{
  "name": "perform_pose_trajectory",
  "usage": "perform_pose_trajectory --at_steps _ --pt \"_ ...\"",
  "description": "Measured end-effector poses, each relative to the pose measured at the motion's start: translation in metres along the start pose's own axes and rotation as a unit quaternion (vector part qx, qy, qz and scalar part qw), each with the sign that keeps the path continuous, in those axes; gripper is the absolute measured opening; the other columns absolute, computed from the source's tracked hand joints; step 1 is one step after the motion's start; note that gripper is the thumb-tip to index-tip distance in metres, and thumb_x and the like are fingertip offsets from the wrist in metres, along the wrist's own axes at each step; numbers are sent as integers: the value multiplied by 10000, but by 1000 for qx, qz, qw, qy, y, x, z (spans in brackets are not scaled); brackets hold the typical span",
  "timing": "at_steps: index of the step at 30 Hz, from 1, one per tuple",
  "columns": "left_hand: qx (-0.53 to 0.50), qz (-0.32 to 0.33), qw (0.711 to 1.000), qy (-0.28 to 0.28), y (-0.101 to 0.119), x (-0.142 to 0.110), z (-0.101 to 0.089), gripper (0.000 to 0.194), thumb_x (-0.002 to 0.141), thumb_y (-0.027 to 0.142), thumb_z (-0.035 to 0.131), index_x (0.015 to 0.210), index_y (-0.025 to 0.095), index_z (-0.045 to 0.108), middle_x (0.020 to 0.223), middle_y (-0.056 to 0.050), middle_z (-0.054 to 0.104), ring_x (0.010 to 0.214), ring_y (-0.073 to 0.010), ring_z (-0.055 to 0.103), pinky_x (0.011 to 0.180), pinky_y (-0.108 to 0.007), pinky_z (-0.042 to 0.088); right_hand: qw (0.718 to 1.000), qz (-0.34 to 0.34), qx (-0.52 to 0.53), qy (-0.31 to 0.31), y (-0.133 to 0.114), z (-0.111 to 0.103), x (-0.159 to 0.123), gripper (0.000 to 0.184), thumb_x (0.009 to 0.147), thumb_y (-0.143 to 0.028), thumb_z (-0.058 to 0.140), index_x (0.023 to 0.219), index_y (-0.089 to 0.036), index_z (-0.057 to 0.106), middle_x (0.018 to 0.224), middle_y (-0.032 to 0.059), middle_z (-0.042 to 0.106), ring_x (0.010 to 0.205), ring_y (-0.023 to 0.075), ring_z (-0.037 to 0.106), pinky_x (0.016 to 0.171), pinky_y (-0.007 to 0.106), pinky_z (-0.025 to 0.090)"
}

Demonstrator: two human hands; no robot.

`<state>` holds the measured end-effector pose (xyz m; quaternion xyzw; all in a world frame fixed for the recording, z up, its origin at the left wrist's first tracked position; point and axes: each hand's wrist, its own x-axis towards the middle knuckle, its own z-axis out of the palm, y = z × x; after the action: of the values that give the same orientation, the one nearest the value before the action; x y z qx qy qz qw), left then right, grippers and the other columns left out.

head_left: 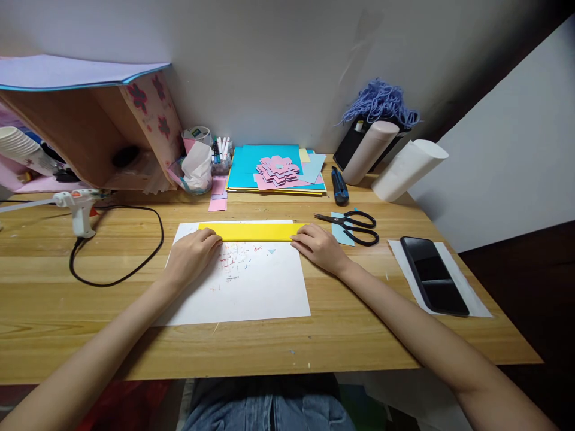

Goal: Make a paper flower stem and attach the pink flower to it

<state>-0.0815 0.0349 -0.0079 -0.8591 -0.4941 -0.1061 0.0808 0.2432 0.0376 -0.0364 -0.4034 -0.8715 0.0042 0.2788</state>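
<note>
A long yellow paper strip, which looks folded, lies across the top of a marked white sheet. My left hand is closed at the strip's left end, fingertips on its lower edge. At the right end, my right hand grips it in the same way, thumb partly hidden. Black-handled scissors rest just beyond my right hand, over a light blue paper piece. A tiny blue scrap sits on the white sheet below the strip.
At the left are a glue gun with a looping black cord and an open box. Behind stand a marker holder, a pink paper flower on stacked coloured paper, a utility knife and paper rolls. A phone lies right.
</note>
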Motion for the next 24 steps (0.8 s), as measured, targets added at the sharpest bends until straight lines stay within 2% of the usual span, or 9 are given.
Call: perform_pose_trajectory --at_steps 10,15,24 --pt "39 40 998 -12 -5 4 5 251 895 223 376 916 184 622 907 -80 628 774 -198 557 656 -310 379 1000 2 -24 2 1 3 -1 199 903 -234 435 918 -189 628 815 79 613 776 203 529 692 324 418" --pt "39 53 998 -16 -6 3 7 227 882 184 375 907 170 600 891 -89 620 755 -198 548 660 -317 376 1000 9 -23 3 0 3 -1 213 912 -227 407 869 -192 613 814 76 619 777 206 523 685 324 413" --pt "4 74 997 -17 -4 1 4 266 907 259 349 850 166 591 850 -93 609 770 -204 535 684 -327 378 999 26 32 -21 2 0 0 176 901 -219 430 888 -200 604 866 85 604 826 216 536 693 326 419"
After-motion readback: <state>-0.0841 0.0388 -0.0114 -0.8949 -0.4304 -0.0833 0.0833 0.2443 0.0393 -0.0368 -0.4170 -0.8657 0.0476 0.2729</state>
